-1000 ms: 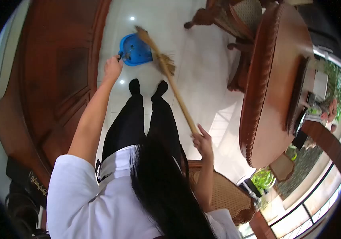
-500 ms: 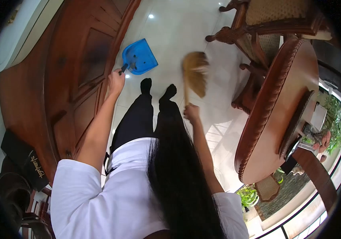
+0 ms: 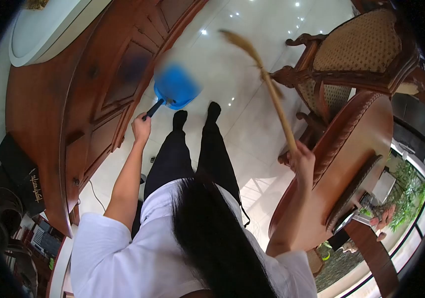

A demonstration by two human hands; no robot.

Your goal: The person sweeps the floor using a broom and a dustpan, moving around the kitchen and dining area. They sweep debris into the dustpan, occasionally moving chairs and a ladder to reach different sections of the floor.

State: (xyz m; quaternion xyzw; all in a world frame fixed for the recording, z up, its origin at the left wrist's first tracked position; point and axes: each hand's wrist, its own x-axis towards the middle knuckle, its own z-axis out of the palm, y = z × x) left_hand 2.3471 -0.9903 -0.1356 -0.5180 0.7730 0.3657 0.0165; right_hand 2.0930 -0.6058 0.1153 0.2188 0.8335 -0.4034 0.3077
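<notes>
My left hand (image 3: 142, 128) is closed round the dark handle of a blue dustpan (image 3: 176, 84). The pan is held in front of my feet, beside the wooden cabinet, and part of it is blurred. Some dark bits show near its handle end. In my right hand (image 3: 302, 158) is the wooden handle of a broom (image 3: 278, 107), gripped near its end. Its straw-coloured head points forward and left, apart from the dustpan, with the handle slanting across the view near a carved chair.
A brown wooden cabinet (image 3: 90, 94) stands along the left. On the right are a carved chair (image 3: 356, 47) with patterned upholstery and a round wooden table (image 3: 356, 169) close to my right arm. Glossy pale tiles (image 3: 242, 124) cover the floor.
My right hand has moved right and swung the broom away from the dustpan, its handle now slanting. The dustpan has turned a little in my left hand. The view has shifted slightly.
</notes>
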